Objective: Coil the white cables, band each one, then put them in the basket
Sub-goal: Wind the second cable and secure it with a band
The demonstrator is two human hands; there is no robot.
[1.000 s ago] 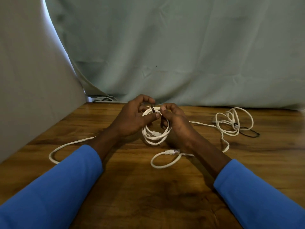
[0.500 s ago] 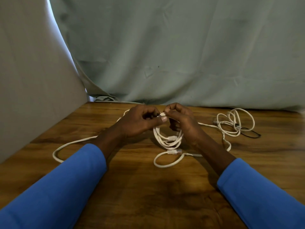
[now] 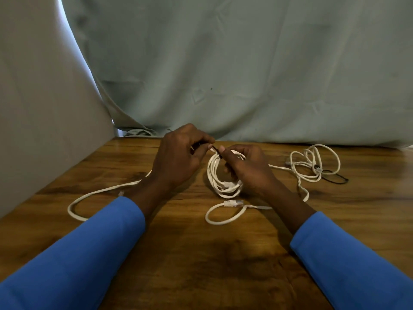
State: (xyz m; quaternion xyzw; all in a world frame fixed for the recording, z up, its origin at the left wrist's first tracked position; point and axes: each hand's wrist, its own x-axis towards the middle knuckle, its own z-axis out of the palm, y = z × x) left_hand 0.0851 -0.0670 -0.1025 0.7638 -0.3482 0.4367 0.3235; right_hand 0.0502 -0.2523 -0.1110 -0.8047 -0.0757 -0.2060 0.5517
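Pinching band (image 3: 216, 151) on coil (image 3: 220, 186); hands (image 3: 178, 162) (image 3: 248, 171) mid table (image 3: 201, 253).

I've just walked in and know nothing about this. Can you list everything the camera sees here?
coiled cable: one, white, table centre, between the hands
dark band: one, black, at the coil's top
loose cable: one run, white, left of the arms
plug end: one, white, on a loop in front of the coil
tangled cable: one bunch, white, far right
black loop: one, beside the tangle
table: one, brown wood
backdrop cloth: grey-green, behind
pale sheet: one, left
sleeves: two, blue
left hand: pinches the band
right hand: holds the coil
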